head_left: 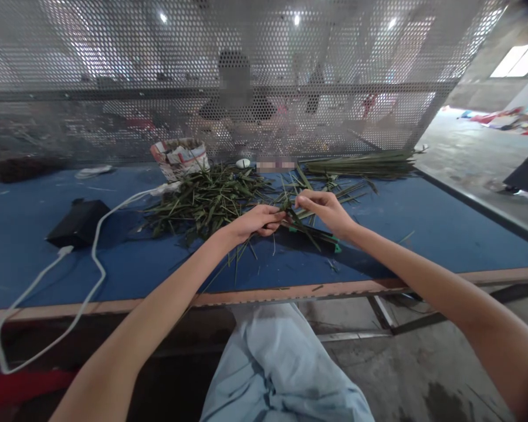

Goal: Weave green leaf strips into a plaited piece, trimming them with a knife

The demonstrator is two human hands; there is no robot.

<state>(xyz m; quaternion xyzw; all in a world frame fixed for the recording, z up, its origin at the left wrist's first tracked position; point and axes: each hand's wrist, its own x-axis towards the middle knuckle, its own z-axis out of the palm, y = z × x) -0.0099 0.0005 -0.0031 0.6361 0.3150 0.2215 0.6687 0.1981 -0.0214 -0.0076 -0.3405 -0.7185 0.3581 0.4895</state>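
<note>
Above the middle of the blue table, my left hand (264,220) is closed on a small folded piece of green leaf strips (287,205). Close by on its right, my right hand (328,212) has thumb and forefinger pinched together at a leaf strip of the same piece; the exact grip is too small to make out. Loose strip ends hang below the hands. Under them lies a dark, flat, long object with green ends (337,248), partly covered. A large heap of cut green leaf strips (202,202) lies just left of my hands.
Behind the heap stands a paper-wrapped basket (182,157). Long leaves (365,166) lie at the back right. On the left, a white cable (97,234) runs from a black box (78,224) over the table edge. A perforated metal screen (127,70) closes the back; a person sits behind it.
</note>
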